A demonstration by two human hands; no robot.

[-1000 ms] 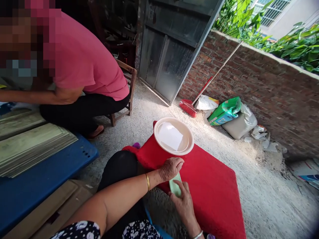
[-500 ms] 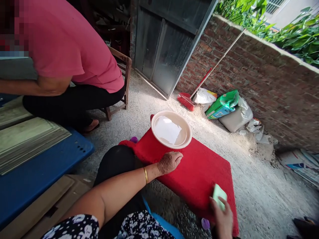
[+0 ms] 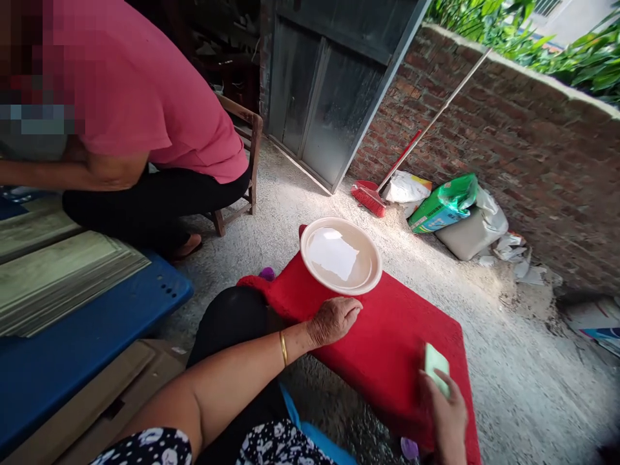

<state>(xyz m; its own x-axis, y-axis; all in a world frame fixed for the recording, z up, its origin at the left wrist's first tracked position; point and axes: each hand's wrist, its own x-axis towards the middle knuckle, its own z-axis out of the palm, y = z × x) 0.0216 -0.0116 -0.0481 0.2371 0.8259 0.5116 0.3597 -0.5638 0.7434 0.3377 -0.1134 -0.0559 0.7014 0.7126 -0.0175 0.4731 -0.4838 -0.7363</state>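
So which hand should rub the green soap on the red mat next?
Probably the right hand: it already holds the green soap against the red mat. The left hand lies flat on the mat beside the bowl, seemingly steadying it.

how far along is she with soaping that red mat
Under way, not done. The basin of water stands on the red mat. The left hand presses the mat flat; the right hand holds the green soap bar near the mat's right end. No lather is visible.
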